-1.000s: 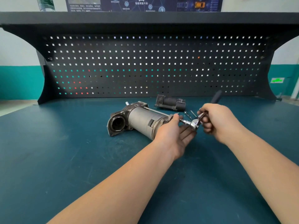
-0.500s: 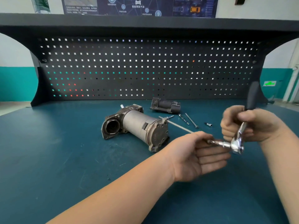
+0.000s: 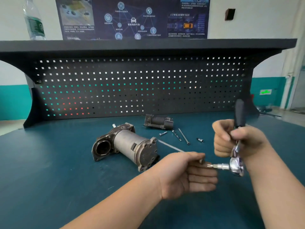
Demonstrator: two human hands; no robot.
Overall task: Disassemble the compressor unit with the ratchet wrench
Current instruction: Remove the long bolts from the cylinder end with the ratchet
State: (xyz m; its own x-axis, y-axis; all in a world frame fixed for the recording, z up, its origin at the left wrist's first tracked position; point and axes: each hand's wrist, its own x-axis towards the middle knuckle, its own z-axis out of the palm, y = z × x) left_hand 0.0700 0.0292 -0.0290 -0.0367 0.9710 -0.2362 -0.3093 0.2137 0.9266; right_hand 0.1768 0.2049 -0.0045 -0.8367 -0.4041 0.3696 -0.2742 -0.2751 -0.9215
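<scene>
Teal bench: compressor unit on side. Right of it, right hand grips ratchet wrench; left hand pinches long bolt at socket. Step, judged: bolt extraction. Next: free bolt, lay beside loose bolts.

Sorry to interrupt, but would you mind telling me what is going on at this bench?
A person is taking apart a compressor, which lies on its side on the bench. The right hand grips a ratchet wrench above the bench. The left hand pinches a long bolt at the wrench's socket, apparently pulling it free. More bolts, a loose socket and a removed black part lie behind the compressor.
</scene>
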